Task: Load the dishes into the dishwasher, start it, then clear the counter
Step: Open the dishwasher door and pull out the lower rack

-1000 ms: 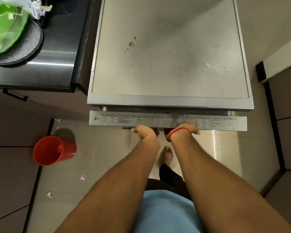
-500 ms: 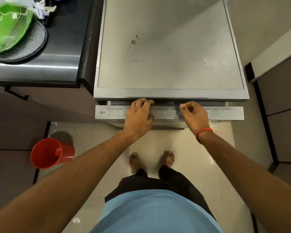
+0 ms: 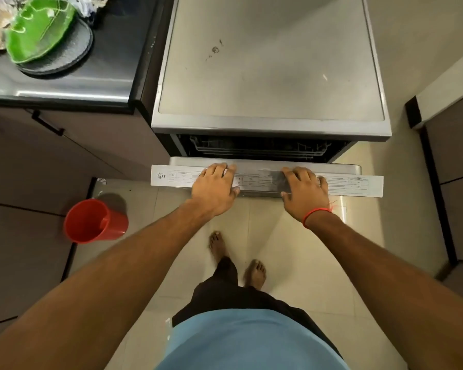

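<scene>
The steel dishwasher [image 3: 270,76] stands in front of me with its door [image 3: 358,182] tilted partly open. A dark gap shows the upper rack [image 3: 259,149] inside. My left hand [image 3: 214,190] and my right hand [image 3: 304,193] both hold the door's top edge, fingers over the control strip and thumbs on its front face. A green plate [image 3: 40,28] lies on a dark grey plate [image 3: 64,60] on the counter [image 3: 64,84] at the upper left.
A red mug [image 3: 94,221] lies on the tiled floor at the left, by the cabinet base. Crumpled paper sits at the counter's far corner. Cabinet fronts [image 3: 455,156] close in on the right. My bare feet stand just behind the door.
My hands moved from under the door's front onto its top edge. The door has swung away from the dishwasher body, and the rack now shows in the gap.
</scene>
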### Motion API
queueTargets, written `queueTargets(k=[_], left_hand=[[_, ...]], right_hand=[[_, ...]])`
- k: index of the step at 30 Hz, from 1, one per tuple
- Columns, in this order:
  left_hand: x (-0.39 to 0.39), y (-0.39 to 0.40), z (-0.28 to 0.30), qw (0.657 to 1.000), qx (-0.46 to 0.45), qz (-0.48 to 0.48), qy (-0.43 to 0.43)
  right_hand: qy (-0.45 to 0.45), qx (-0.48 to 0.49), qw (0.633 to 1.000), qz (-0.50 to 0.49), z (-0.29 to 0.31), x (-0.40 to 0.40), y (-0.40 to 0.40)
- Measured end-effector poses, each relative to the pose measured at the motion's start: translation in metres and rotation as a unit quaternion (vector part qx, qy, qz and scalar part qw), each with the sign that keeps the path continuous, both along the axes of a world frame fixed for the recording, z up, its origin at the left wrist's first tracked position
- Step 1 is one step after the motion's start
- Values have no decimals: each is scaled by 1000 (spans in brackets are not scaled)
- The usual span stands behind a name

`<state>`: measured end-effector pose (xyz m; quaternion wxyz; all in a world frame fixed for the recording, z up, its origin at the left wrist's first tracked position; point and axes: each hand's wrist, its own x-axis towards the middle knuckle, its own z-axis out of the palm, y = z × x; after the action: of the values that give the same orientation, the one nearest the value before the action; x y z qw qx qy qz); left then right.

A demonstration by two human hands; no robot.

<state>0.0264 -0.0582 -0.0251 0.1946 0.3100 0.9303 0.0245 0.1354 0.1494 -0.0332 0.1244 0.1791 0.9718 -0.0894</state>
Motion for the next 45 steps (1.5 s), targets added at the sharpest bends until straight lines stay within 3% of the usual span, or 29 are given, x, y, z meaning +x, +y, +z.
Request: queueTargets(k=[10,30,37,45], left_hand=[[91,-32,-11,991,-79,10,-105],[217,-103,-112,940,-169,-18,-297],[250,-109,-166,924,-196,-8,-329],[288,-111,-249,898,-229,-2,-375]], right_hand=[[-45,-40,998,20,-27,104,-43],[-304,-82,948,33,-112,227,-124],[-172,-93,980,31,-152,245,-144],[-361,-129,920,83,-237,267,-147]])
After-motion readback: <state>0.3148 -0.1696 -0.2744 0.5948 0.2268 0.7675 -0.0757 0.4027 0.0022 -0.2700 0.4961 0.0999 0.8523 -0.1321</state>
